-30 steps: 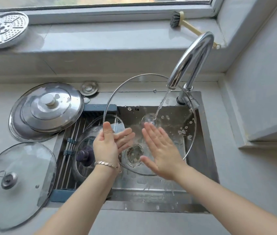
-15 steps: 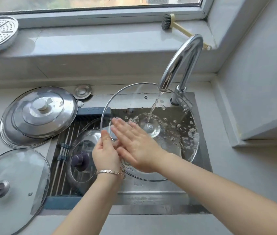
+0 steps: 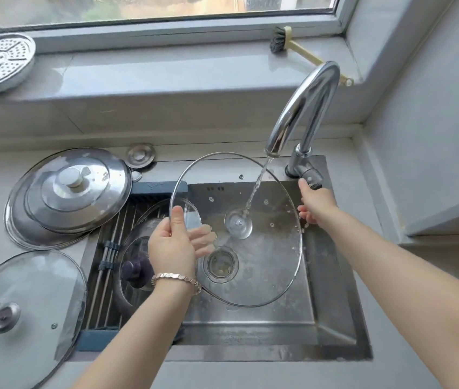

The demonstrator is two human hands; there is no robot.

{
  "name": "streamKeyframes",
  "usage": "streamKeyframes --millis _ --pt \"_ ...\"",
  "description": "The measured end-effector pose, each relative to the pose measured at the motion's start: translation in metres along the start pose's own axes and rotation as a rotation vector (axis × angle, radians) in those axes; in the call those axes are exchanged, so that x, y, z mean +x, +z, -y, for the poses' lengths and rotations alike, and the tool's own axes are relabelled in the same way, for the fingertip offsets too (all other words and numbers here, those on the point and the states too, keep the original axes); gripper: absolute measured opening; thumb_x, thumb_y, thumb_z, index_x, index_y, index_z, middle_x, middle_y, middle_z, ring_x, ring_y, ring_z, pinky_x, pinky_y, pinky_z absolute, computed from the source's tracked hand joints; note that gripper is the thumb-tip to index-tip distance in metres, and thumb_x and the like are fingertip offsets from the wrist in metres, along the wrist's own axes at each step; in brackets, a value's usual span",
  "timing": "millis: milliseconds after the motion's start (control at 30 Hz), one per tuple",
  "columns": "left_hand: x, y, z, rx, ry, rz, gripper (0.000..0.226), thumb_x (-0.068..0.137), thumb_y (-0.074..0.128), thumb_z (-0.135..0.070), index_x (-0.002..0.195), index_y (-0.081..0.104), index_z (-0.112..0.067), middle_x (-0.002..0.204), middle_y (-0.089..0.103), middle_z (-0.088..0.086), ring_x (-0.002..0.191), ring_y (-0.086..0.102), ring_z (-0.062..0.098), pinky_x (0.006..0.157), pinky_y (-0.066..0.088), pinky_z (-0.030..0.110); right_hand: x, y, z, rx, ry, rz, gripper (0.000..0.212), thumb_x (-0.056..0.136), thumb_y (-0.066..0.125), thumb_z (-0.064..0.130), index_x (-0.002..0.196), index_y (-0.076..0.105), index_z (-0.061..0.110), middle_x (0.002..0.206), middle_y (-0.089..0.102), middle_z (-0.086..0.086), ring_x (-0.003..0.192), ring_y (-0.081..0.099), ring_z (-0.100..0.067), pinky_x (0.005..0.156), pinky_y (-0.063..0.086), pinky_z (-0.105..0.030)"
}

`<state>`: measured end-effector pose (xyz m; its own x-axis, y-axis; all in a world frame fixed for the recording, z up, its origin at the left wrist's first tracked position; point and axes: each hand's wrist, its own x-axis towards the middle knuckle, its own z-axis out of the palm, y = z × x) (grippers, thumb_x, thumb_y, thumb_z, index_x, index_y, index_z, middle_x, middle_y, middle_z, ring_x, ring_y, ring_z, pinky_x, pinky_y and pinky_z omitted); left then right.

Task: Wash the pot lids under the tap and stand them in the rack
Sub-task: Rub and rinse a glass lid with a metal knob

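water from the tap [image 3: 304, 108] falls onto the centre of a glass lid [image 3: 264, 248], tilted over the sink [image 3: 332, 310] so it drains there. left hand [image 3: 173, 248] pinches its rim, thumb on top, fingers [image 3: 204, 237] underneath. right hand [image 3: 316, 203] reaches the tap lever [image 3: 311, 176], fingers loosely curled, likely to adjust flow.

Clear glass lid [image 3: 264, 262], chrome tap [image 3: 304, 108]

Daylight came through a window [image 3: 149, 7] above a pale grey sill [image 3: 166, 77]. A grey wall [image 3: 430, 122] rose at the right, beside the grey tabletop [image 3: 408, 279].
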<state>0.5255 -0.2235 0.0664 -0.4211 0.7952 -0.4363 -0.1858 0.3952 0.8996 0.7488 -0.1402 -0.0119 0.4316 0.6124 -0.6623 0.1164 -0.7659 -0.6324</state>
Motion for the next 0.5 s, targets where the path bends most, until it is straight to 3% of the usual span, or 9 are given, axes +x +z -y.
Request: streamKeyframes --millis 100,167,233,367,433,500 --pt "-0.002 0.001 0.000 -0.017 -0.013 0.023 0.037 0.093 0.045 -0.037 0.098 0.053 -0.001 0.075 0.066 0.025 0.045 0.066 0.019 0.037 0.051 0.022 0.012 0.007 0.010 -0.048 -0.023 -0.038 0.032 0.097 0.033 0.027 0.084 0.050 0.003 0.072 0.052 -0.011 0.048 0.041 -0.018 0.034 0.032 -0.017" --pt "-0.001 0.001 0.000 -0.005 -0.027 0.025 0.051 0.093 0.045 -0.038 0.116 0.050 0.008 0.073 0.067 0.024 0.045 0.066 0.020 0.036 0.051 0.022 0.019 0.008 0.009 -0.162 -0.053 -0.033 0.028 0.098 0.029 0.022 0.097 0.050 0.004 0.088 0.051 -0.015 0.061 0.045 -0.023 0.047 0.033 -0.024" --pt "0.000 0.000 0.001 -0.007 -0.044 0.027 0.056 0.093 0.045 -0.038 0.119 0.046 0.011 0.073 0.067 0.022 0.046 0.067 0.019 0.036 0.051 0.022 0.022 0.007 0.007 -0.240 -0.093 -0.008 0.031 0.098 0.028 0.022 0.101 0.053 0.003 0.096 0.052 -0.020 0.080 0.048 -0.024 0.062 0.039 -0.029" --pt "0.001 -0.001 0.003 -0.040 -0.073 0.019 0.036 0.094 0.043 -0.038 0.099 0.051 -0.003 0.074 0.068 0.021 0.046 0.067 0.019 0.038 0.053 0.024 0.022 0.005 0.001 -0.341 -0.104 -0.079 0.044 0.098 0.026 0.022 0.118 0.052 -0.007 0.123 0.054 -0.026 0.111 0.053 -0.037 0.092 0.041 -0.036" --pt "0.002 -0.001 0.003 -0.060 -0.100 0.021 0.033 0.094 0.043 -0.038 0.085 0.048 -0.007 0.074 0.068 0.021 0.046 0.067 0.019 0.040 0.053 0.027 0.021 0.005 -0.002 -0.337 -0.101 -0.125 0.042 0.096 0.026 0.023 0.110 0.056 -0.003 0.126 0.054 -0.025 0.114 0.052 -0.038 0.091 0.040 -0.036" --pt "0.003 -0.002 0.004 -0.079 -0.117 0.022 0.033 0.094 0.043 -0.038 0.082 0.047 -0.009 0.067 0.068 0.019 0.047 0.068 0.021 0.041 0.053 0.029 0.022 0.006 -0.004 -0.296 -0.114 -0.121 0.033 0.093 0.027 0.024 0.096 0.054 0.005 0.119 0.059 -0.024 0.099 0.056 -0.034 0.080 0.038 -0.033"
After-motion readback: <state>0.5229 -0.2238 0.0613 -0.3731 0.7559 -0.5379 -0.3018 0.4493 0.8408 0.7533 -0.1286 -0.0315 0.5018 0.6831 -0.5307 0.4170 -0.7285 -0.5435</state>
